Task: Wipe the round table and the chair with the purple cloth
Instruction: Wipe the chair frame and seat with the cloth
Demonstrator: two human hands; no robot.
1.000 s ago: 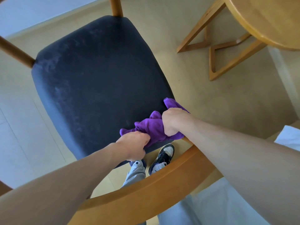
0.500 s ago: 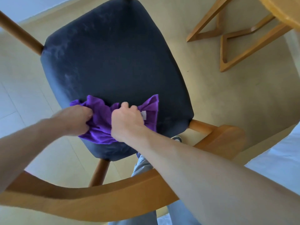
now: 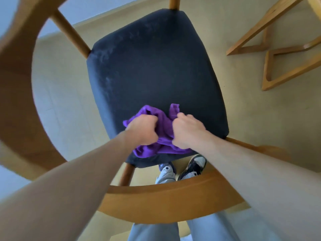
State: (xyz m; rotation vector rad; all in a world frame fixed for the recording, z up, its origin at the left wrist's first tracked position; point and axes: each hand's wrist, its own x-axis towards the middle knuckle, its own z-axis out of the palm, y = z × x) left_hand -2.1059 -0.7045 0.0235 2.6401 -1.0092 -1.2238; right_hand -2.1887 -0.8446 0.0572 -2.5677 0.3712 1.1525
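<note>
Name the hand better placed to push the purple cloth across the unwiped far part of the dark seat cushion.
Probably the right hand. Both hands grip the bunched purple cloth at the near edge of the dark blue seat cushion, but the right sits slightly farther forward than the left hand.

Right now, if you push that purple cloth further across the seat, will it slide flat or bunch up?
Likely bunch: the purple cloth is already crumpled into folds between the left hand and right hand, so it looks soft and floppy. The dark seat cushion looks like napped fabric, which probably drags rather than lets it glide. It seems light.
</note>
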